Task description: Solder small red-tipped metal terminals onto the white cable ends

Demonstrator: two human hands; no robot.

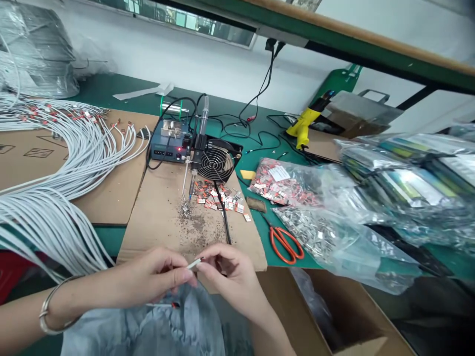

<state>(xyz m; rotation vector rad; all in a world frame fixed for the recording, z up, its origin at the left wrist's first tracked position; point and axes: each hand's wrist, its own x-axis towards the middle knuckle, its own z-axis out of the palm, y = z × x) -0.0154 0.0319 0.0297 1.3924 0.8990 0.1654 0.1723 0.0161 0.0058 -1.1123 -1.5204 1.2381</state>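
Observation:
Near the front edge of the cardboard, my left hand is closed around a white cable, with a short length poking out past the thumb. My right hand pinches the dark tip of that cable between thumb and forefinger. Another cable end with a red-and-black tip shows below my left hand, over the grey-blue clothing. Beyond both hands, a soldering iron points down at a heap of solder bits. Small orange-and-white connectors lie scattered beside it.
Bundled white cables cover the left side. A soldering station and black fan stand behind the cardboard. Orange-handled scissors, bags of connectors and metal parts lie right. An open carton sits below the table edge.

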